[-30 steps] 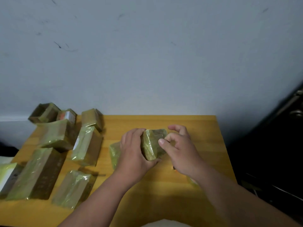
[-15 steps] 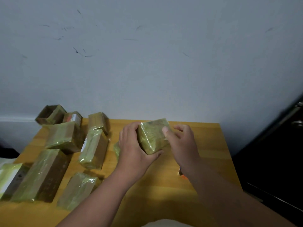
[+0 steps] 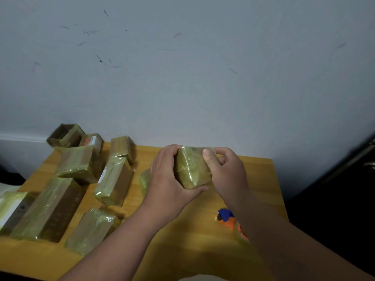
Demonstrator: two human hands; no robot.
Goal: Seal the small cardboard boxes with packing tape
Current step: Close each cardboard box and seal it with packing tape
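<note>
Against the scuffed wall, we have lifted the box [image 3: 192, 169] off the counter [image 3: 182, 230]; our left hand [image 3: 168, 179] grips its side, our right hand [image 3: 225, 175] pinches its 3 o'clock edge, likely smoothing tape.

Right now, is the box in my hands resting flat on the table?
No, the left hand and right hand hold the box tilted above the table.

The right forearm [image 3: 263, 230] hides most of the orange and blue tape dispenser [image 3: 228, 219]. The left hand [image 3: 168, 179] covers part of a wrapped box [image 3: 144, 179] behind it
</note>
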